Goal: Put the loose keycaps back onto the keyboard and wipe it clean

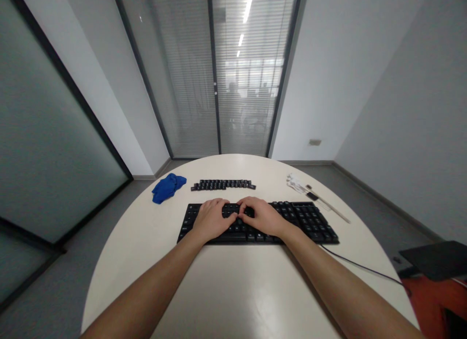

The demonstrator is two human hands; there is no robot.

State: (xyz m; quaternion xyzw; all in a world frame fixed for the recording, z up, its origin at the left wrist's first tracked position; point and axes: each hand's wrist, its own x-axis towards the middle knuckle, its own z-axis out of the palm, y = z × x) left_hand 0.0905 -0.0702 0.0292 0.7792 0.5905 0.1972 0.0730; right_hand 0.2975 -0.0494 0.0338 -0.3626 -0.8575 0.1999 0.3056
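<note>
A black keyboard lies flat on the table under both hands. My left hand rests on its left half, fingers stretched over the upper keys and thumb pointing right. Over the middle of the keyboard, my right hand bends its thumb and index finger into a pinch close to the left thumb. Whatever is between those fingertips is too small to make out. The upper middle of the keyboard is partly hidden by the hands. Behind it, loose black keycaps stand lined up in rows.
A crumpled blue cloth lies at the back left of the round white table. At the back right are small white items, a small black piece and a thin stick. The keyboard's cable runs off the right edge.
</note>
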